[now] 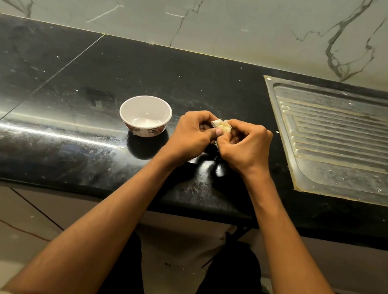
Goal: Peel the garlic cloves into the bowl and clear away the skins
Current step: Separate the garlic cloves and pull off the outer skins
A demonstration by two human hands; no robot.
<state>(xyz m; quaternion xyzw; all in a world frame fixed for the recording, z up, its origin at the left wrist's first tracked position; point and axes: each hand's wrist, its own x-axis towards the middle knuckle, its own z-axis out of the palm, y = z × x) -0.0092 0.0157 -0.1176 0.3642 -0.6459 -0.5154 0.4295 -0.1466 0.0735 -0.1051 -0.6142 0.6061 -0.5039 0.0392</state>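
The scene is dim and warm-toned, lit from above and slightly behind the camera. A long bright streak of glare runs across the glossy black stone countertop point(47, 93) near its front edge. The small white bowl with a floral band point(145, 115) casts a dark round shadow toward the viewer. Wide-angle distortion bows the counter edge and the ribbed steel sink drainboard point(341, 146). The floor below is soft and murky.

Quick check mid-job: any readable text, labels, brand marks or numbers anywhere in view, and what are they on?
None readable.
The bowl carries only a floral pattern on its outer wall, no lettering.
The countertop, the drainboard and the marble wall show no print.
The garlic held by the left hand and the right hand has no label.
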